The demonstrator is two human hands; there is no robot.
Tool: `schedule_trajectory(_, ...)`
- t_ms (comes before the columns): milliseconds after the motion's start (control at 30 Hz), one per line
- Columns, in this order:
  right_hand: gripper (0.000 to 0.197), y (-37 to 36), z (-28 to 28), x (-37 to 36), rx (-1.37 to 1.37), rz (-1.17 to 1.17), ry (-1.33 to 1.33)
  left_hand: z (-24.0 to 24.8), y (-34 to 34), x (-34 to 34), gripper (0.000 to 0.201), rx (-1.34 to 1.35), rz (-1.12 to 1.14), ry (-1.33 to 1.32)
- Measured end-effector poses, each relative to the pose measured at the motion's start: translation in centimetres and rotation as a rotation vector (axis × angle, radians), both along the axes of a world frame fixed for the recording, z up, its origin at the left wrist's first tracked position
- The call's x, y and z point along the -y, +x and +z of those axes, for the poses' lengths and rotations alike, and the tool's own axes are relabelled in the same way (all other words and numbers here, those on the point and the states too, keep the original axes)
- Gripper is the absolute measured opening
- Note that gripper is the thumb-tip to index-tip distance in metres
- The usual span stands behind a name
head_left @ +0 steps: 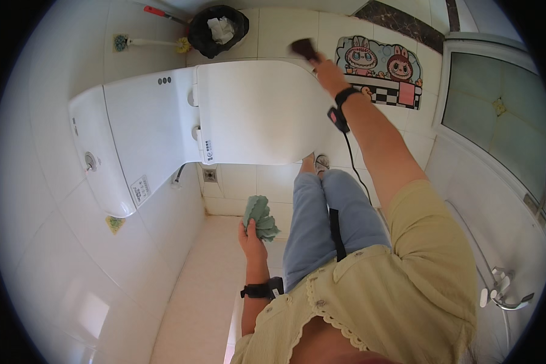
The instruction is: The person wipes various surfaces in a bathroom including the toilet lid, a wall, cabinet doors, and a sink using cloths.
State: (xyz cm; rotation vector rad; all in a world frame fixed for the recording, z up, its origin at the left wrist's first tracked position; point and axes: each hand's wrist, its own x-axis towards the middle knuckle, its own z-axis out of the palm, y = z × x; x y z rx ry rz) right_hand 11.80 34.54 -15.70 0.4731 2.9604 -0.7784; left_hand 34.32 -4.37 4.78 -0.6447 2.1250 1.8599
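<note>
My right hand [332, 76] is closed round a small brush with dark brown bristles [303, 48], somewhat blurred. It is held out past the rounded front of a white toilet [255, 109], whose lid is down. My left hand [252, 244] grips a crumpled grey-green cloth [259, 218], low on the left of my legs and apart from the toilet. Both wrists wear black straps, and a dark cable hangs from the right one.
A black-lined bin [244, 23] with white paper in it stands beyond the toilet, near a long-handled brush [158, 42]. A cartoon-patterned mat [379, 73] lies on the tiled floor. At the right are a glass-panelled door [497, 100] and a wall tap [502, 288].
</note>
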Motion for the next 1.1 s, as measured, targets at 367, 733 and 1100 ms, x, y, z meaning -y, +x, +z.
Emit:
schedule_trajectory(367, 0.04, 14.8, -3.2, 1.3, -0.221, -0.122, -0.475, -0.8, -0.5, 0.6, 0.029, -0.081, -0.073, -0.16)
schedule_trajectory(733, 0.027, 17.8, -0.2, 2.9, -0.289, -0.685, -1.575, -2.6, -7.0, -4.2, 0.038, 0.123, -0.07, 0.203)
schedule_trajectory(1100, 0.038, 10.1, 14.4, -6.0, -1.118, -0.267, -0.778, -4.0, -10.4, -4.8, 0.041, 0.088, -0.199, 0.269)
